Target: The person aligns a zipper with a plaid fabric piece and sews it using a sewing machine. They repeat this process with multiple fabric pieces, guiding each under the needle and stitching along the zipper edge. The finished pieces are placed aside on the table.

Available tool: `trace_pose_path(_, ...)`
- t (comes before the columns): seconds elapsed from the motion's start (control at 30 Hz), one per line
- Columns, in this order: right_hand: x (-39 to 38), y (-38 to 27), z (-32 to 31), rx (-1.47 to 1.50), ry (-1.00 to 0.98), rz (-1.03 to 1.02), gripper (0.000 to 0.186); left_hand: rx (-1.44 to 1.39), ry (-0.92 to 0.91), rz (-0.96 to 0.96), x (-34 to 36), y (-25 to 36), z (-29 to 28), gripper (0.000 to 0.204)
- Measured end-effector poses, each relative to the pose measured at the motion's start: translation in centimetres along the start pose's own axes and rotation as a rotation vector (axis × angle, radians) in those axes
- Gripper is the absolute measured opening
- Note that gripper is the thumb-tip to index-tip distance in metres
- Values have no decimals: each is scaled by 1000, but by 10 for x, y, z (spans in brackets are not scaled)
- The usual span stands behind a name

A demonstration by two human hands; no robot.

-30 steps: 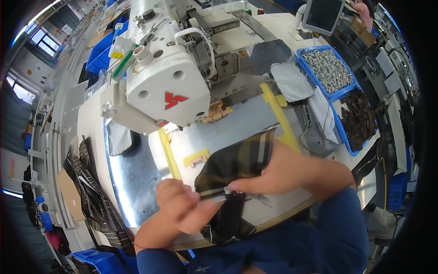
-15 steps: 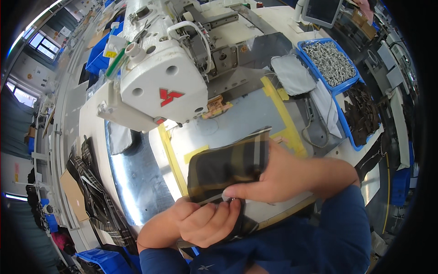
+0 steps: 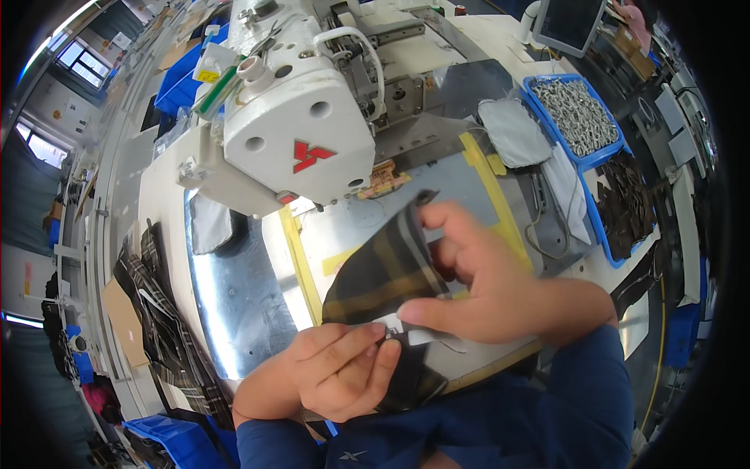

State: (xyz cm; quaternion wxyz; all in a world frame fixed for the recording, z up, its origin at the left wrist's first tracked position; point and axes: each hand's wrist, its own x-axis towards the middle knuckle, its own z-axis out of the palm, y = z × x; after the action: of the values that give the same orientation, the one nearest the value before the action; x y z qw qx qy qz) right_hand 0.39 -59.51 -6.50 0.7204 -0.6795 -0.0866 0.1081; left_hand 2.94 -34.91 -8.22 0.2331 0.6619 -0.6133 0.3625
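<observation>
A dark plaid cloth piece (image 3: 379, 273) with olive stripes stands up between my hands, its pale-lined edge toward the right. My left hand (image 3: 344, 371) is closed at its lower edge, pinching a small metal piece (image 3: 392, 331) between thumb and fingers; its exact kind is partly hidden. A white strip (image 3: 422, 338) shows beside the pinch. My right hand (image 3: 492, 289) has its fingers spread, the thumb tip touching the cloth near the strip. Its index finger reaches to the upper corner of the cloth.
A white sewing machine (image 3: 301, 148) stands ahead. Yellow tape (image 3: 496, 195) borders its work plate. Blue bins at right hold metal fittings (image 3: 578, 117) and dark cloth pieces (image 3: 625, 199). Plaid cloth (image 3: 168, 328) lies at left; a blue crate (image 3: 180, 438) sits below.
My right fingers have come out from behind the cloth and spread, with the index finger raised. The cloth's upper edge has tilted up, and the white strip and metal piece show more.
</observation>
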Motion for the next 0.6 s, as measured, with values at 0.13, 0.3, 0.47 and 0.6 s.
trace_pose_path(0.13, -4, -16, -9, -102, -72, -112, 43, -27, 1, -68, -2, -4, -6, 19)
trace_pose_path(0.3, -2, -19, -13, -624, -133, -445, 30, -113, -14, -100, -1, -1, -13, 19)
trace_pose_path(0.47, -6, -6, -8, -893, 84, -815, 23, -200, -16, -93, 2, -1, -15, 19)
trace_pose_path(0.6, 2, -14, -3, -1095, 177, -1097, 19, -241, -85, -92, 4, -2, -17, 23)
